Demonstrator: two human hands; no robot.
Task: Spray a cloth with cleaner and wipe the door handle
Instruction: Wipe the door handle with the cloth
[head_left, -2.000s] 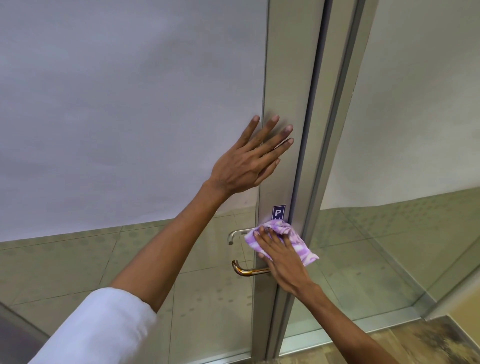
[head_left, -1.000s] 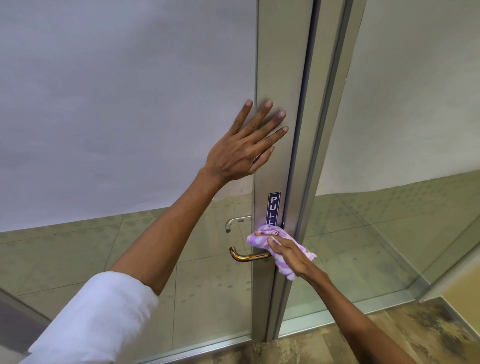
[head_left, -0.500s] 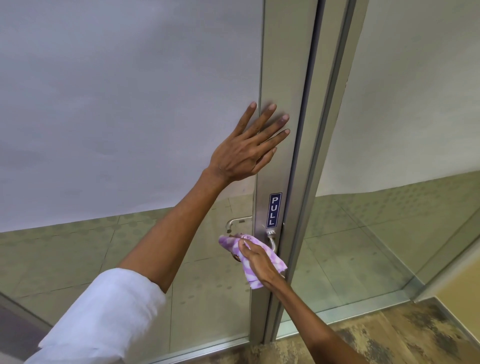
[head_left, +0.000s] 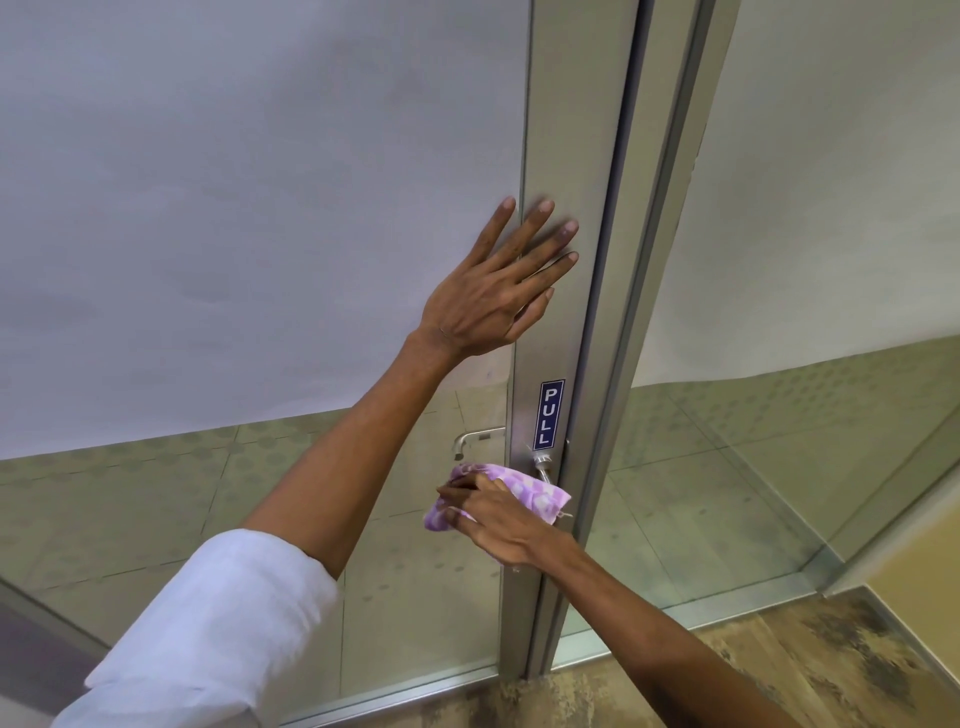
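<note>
My right hand (head_left: 498, 525) grips a purple-and-white patterned cloth (head_left: 530, 493) wrapped over the door handle, below a blue PULL sticker (head_left: 550, 414). Only the handle's silver base (head_left: 543, 464) shows above the cloth; the lever itself is hidden under it. My left hand (head_left: 493, 291) lies flat with its fingers spread against the grey metal door stile (head_left: 571, 156), well above the handle. A second silver handle (head_left: 475, 439) shows through the glass on the door's other side. No spray bottle is in view.
The door is glass with frosted film (head_left: 260, 208) on its upper part. A second glass panel (head_left: 779, 467) stands to the right of the frame. Mottled brown floor (head_left: 779, 665) runs along the bottom right.
My right hand has slid the cloth leftwards from the handle's base by the stile out along the lever, covering the brass-coloured part. My left hand has stayed pressed on the stile.
</note>
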